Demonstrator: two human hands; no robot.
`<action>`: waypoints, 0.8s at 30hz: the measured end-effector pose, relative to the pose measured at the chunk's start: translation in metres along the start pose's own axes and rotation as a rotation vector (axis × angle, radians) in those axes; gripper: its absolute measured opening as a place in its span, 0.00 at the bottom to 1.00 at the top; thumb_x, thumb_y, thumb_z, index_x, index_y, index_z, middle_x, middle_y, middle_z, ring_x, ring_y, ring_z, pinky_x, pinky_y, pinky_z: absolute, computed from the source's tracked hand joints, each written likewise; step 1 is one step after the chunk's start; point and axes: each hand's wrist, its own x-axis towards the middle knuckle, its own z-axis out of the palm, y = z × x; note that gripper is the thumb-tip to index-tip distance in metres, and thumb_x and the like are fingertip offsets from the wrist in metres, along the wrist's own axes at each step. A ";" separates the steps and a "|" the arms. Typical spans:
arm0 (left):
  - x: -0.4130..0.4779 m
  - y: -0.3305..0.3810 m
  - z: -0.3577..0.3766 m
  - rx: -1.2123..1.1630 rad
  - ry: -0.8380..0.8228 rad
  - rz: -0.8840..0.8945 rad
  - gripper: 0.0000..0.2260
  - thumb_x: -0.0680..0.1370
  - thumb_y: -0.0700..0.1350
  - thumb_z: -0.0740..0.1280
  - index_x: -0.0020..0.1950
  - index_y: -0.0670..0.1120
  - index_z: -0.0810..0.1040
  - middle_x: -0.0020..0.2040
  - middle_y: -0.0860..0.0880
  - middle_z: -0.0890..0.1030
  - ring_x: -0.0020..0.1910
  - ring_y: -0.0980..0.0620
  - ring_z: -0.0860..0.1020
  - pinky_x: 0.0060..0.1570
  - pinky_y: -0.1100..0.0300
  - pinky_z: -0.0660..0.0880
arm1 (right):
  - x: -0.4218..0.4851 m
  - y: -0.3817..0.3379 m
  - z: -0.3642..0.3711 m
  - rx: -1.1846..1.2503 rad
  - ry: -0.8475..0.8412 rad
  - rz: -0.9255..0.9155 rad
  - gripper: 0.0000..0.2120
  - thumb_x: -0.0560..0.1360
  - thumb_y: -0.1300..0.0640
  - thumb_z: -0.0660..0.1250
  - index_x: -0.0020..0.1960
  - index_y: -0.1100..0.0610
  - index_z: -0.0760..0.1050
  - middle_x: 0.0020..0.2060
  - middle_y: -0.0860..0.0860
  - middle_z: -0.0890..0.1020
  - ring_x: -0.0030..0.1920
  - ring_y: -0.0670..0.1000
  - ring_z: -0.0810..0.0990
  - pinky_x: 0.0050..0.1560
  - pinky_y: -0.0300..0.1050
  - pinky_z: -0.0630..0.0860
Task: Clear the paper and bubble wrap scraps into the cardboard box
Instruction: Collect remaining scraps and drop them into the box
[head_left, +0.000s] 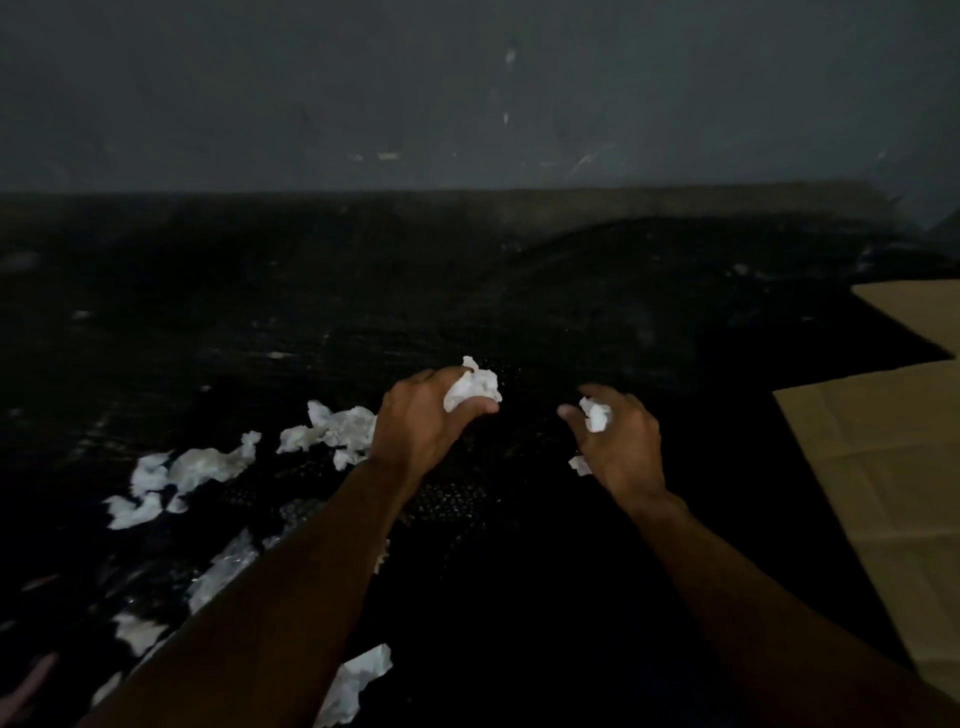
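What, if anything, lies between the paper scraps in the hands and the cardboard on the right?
Nothing visible. The left hand grips a paper wad, the right hand a smaller scrap. Only dark surface separates them from the cardboard, though the dim light could hide something.

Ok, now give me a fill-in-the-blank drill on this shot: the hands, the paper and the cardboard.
1. The left hand grips a crumpled paper wad coloured ____.
2. The right hand holds a paper scrap that is ____ than that wad.
3. The cardboard lies on the ____ side of the picture.
4. The loose scraps on the dark surface lie to the ____ of the left hand.

Missing words: white; smaller; right; left.
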 end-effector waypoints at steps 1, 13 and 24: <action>0.000 0.010 -0.014 -0.004 0.035 0.001 0.20 0.71 0.68 0.65 0.54 0.56 0.81 0.49 0.54 0.83 0.49 0.54 0.80 0.50 0.57 0.74 | 0.000 -0.009 -0.007 0.047 0.012 -0.032 0.21 0.71 0.45 0.73 0.61 0.51 0.78 0.55 0.54 0.79 0.55 0.52 0.78 0.55 0.43 0.75; -0.053 0.103 -0.104 -0.075 0.309 0.097 0.24 0.68 0.61 0.73 0.60 0.50 0.81 0.52 0.50 0.84 0.52 0.54 0.81 0.56 0.58 0.75 | -0.031 -0.086 -0.113 0.256 0.145 -0.323 0.21 0.70 0.48 0.75 0.60 0.53 0.79 0.53 0.53 0.80 0.54 0.50 0.78 0.54 0.37 0.71; -0.107 0.201 -0.084 -0.231 0.249 0.336 0.34 0.65 0.71 0.64 0.61 0.51 0.80 0.52 0.51 0.84 0.52 0.55 0.80 0.56 0.56 0.75 | -0.141 -0.047 -0.248 0.152 0.352 -0.242 0.22 0.72 0.46 0.72 0.64 0.53 0.76 0.60 0.51 0.79 0.59 0.50 0.77 0.59 0.42 0.71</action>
